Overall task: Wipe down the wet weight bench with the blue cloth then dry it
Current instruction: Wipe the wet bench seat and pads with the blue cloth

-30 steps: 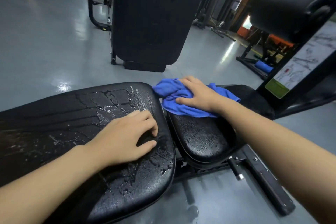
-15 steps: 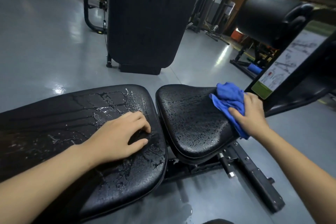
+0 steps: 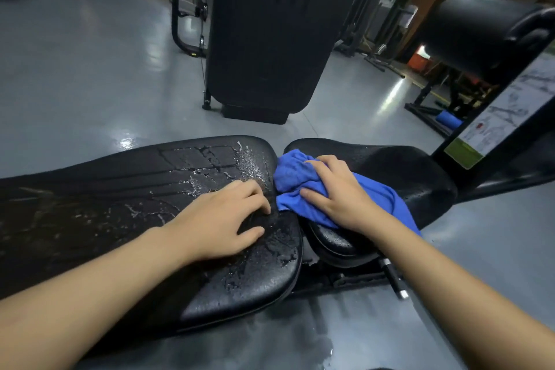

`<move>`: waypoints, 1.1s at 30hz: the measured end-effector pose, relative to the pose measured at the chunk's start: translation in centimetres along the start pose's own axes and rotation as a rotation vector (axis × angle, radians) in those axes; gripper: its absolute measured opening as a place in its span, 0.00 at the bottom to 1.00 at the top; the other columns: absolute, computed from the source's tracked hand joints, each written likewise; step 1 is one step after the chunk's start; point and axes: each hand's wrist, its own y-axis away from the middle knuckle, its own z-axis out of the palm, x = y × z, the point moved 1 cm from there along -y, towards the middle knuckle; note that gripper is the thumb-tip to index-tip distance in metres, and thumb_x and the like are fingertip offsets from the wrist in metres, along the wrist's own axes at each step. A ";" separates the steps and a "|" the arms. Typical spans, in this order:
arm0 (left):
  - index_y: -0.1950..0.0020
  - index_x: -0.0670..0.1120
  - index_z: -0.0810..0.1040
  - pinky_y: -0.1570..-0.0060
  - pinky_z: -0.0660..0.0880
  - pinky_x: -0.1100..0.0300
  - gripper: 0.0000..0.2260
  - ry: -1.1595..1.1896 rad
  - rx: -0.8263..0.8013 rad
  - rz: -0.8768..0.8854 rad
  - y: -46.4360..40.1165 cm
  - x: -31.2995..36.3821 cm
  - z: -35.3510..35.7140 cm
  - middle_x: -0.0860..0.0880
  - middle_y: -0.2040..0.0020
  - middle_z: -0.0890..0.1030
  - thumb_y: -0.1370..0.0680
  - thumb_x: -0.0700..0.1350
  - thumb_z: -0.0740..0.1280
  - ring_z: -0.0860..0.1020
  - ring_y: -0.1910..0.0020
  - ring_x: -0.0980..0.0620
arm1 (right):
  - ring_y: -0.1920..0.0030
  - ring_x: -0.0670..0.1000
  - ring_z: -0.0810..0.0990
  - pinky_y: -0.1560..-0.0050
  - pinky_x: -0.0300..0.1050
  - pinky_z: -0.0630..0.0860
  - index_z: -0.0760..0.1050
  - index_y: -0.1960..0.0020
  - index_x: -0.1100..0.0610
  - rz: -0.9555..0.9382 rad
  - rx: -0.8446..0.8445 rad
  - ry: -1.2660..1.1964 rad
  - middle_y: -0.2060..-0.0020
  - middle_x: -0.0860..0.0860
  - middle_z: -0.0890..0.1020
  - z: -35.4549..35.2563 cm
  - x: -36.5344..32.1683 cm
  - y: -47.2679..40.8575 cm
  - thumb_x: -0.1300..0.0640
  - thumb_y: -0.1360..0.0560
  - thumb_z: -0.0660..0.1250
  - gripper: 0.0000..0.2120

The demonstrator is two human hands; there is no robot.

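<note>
The weight bench has a long black back pad (image 3: 120, 189) on the left and a smaller seat pad (image 3: 405, 171) on the right. Water beads and streaks cover the back pad, thickest near its right end. My left hand (image 3: 222, 219) rests on that end with loosely bent fingers and holds nothing. My right hand (image 3: 336, 192) grips the bunched blue cloth (image 3: 291, 171) and presses it on the seat pad's left edge, at the gap between the pads. Part of the cloth trails under my right wrist.
A tall black machine housing (image 3: 264, 39) stands on the grey floor behind the bench. A black roller pad (image 3: 474, 30) and an exercise placard (image 3: 504, 117) rise at the right. A metal adjustment pin (image 3: 393, 279) sticks out below the seat. Water lies on the floor (image 3: 300, 339) under the bench.
My right hand swept the cloth from the seat's left end to its far right edge and back to the left edge. My left hand stayed on the back pad.
</note>
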 end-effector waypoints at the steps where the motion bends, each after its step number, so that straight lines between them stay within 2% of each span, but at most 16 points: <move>1: 0.39 0.60 0.71 0.49 0.74 0.58 0.14 -0.010 0.002 -0.009 0.3 -0.2 -0.1 0.61 0.42 0.68 0.23 0.60 0.62 0.68 0.43 0.60 | 0.36 0.57 0.68 0.33 0.48 0.64 0.69 0.29 0.57 -0.007 -0.008 -0.014 0.34 0.55 0.70 0.4 -0.7 -1.1 0.47 0.21 0.67 0.25; 5: 0.39 0.59 0.71 0.49 0.74 0.58 0.14 -0.042 0.000 -0.058 1.9 -1.3 -0.6 0.60 0.42 0.68 0.23 0.60 0.61 0.68 0.42 0.59 | 0.38 0.57 0.68 0.35 0.48 0.64 0.68 0.29 0.57 -0.028 -0.029 -0.062 0.38 0.56 0.71 2.6 -3.2 -5.4 0.48 0.21 0.66 0.24; 10: 0.38 0.60 0.69 0.50 0.73 0.59 0.15 -0.080 -0.052 -0.101 5.2 -3.4 -1.6 0.60 0.41 0.67 0.23 0.61 0.61 0.68 0.43 0.58 | 0.36 0.57 0.67 0.34 0.50 0.65 0.66 0.27 0.55 -0.038 -0.060 -0.097 0.36 0.56 0.70 5.5 -6.2 -10.9 0.47 0.21 0.65 0.25; 12: 0.38 0.60 0.68 0.52 0.72 0.61 0.15 -0.086 -0.065 -0.122 6.4 -4.5 -2.0 0.61 0.40 0.67 0.22 0.61 0.61 0.68 0.42 0.59 | 0.35 0.58 0.67 0.33 0.52 0.65 0.65 0.26 0.55 -0.018 -0.068 -0.112 0.35 0.56 0.70 5.9 -6.3 -12.9 0.47 0.21 0.66 0.27; 18: 0.38 0.61 0.68 0.51 0.76 0.57 0.15 -0.078 -0.064 -0.132 9.3 -7.5 -2.7 0.62 0.42 0.66 0.23 0.61 0.61 0.68 0.44 0.60 | 0.35 0.60 0.67 0.34 0.51 0.64 0.64 0.25 0.54 0.091 -0.094 -0.158 0.37 0.58 0.70 6.6 -5.3 -17.4 0.48 0.21 0.65 0.27; 21: 0.37 0.62 0.68 0.51 0.76 0.59 0.16 -0.064 -0.070 -0.125 10.4 -8.9 -3.0 0.62 0.41 0.66 0.23 0.61 0.60 0.68 0.44 0.60 | 0.37 0.59 0.71 0.36 0.51 0.68 0.68 0.30 0.55 0.162 -0.144 -0.200 0.39 0.58 0.72 6.9 -4.7 -19.3 0.47 0.22 0.66 0.24; 25: 0.36 0.63 0.67 0.48 0.76 0.60 0.15 -0.043 -0.072 -0.135 11.4 -10.5 -3.4 0.64 0.40 0.65 0.22 0.61 0.59 0.67 0.42 0.62 | 0.44 0.53 0.79 0.45 0.47 0.73 0.75 0.41 0.53 0.269 -0.180 -0.318 0.45 0.51 0.81 7.2 -4.3 -21.1 0.46 0.25 0.68 0.16; 27: 0.36 0.63 0.67 0.47 0.75 0.60 0.15 -0.028 -0.074 -0.141 11.6 -10.8 -3.4 0.64 0.40 0.65 0.22 0.61 0.60 0.67 0.42 0.62 | 0.46 0.52 0.80 0.45 0.48 0.75 0.77 0.44 0.54 0.291 -0.178 -0.315 0.48 0.50 0.82 7.4 -4.1 -21.6 0.45 0.27 0.69 0.16; 30: 0.37 0.63 0.67 0.46 0.75 0.60 0.14 -0.034 -0.079 -0.137 11.6 -11.0 -3.5 0.63 0.40 0.66 0.22 0.60 0.60 0.67 0.42 0.62 | 0.47 0.53 0.80 0.41 0.52 0.76 0.78 0.44 0.55 0.284 -0.159 -0.293 0.49 0.51 0.83 7.4 -4.3 -21.4 0.44 0.27 0.68 0.18; 33: 0.38 0.62 0.67 0.46 0.75 0.59 0.14 -0.052 -0.093 -0.146 11.3 -10.8 -3.6 0.63 0.41 0.66 0.23 0.61 0.60 0.67 0.42 0.62 | 0.45 0.54 0.80 0.43 0.49 0.75 0.77 0.41 0.54 0.234 -0.126 -0.304 0.47 0.52 0.81 7.1 -4.7 -20.1 0.49 0.26 0.69 0.16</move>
